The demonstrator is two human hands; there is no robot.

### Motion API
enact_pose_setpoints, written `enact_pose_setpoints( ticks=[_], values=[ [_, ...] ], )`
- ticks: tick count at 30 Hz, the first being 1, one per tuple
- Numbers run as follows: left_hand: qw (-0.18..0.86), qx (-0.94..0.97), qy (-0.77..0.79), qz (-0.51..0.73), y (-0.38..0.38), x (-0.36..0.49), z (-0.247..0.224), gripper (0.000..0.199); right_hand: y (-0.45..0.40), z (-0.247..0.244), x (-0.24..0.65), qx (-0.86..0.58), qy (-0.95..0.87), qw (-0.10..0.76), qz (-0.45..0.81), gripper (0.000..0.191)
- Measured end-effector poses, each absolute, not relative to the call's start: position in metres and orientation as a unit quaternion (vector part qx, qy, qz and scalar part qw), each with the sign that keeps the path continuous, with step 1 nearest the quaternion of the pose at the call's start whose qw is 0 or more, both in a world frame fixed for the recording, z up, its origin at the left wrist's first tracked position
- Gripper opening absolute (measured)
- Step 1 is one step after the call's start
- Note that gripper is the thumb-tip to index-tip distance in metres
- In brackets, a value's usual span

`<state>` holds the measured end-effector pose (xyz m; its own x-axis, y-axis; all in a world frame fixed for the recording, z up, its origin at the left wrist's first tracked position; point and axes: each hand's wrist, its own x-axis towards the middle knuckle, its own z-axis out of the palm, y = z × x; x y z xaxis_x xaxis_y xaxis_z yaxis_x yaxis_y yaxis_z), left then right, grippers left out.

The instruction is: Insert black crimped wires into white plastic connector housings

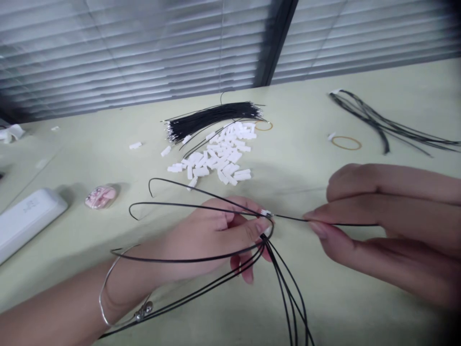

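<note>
Between the thumb and fingers of my left hand (230, 230) is a small white connector housing (266, 213), partly hidden by the fingertips. Several black wires (194, 261) run out of it, some looping back over my left wrist and others hanging down toward the front. My right hand (382, 226) pinches a single black wire (290, 218) between thumb and forefinger. The tip of that wire meets the housing's edge; whether it sits inside a slot is too small to tell.
Behind my hands lie a heap of white connector housings (219, 156) and a bundle of black wires (212, 117). A finished-looking wire bunch (374, 117) and a yellow rubber band (346, 142) are at right. A white device (30, 218) and a pink case (101, 197) stand left.
</note>
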<state>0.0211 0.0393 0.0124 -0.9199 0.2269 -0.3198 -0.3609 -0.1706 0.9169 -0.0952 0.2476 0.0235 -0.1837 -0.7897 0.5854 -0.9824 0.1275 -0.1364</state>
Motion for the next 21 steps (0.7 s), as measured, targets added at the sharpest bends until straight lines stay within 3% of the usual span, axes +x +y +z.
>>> enact_pose_setpoints(
  ticks=[5,17,21],
  values=[
    [0.183,-0.059,0.621,0.760,0.040,0.022,0.009,0.034,0.243,0.024,-0.090,0.610,-0.727,0.206,0.241,0.017],
    [0.205,-0.090,0.616,0.755,0.039,0.018,0.014,0.025,0.246,0.026,-0.084,0.636,-0.713,0.121,0.269,0.019],
    [0.209,-0.083,0.577,0.785,0.041,0.017,0.016,0.038,0.238,0.025,-0.084,0.652,-0.696,0.146,0.264,0.021]
  ],
)
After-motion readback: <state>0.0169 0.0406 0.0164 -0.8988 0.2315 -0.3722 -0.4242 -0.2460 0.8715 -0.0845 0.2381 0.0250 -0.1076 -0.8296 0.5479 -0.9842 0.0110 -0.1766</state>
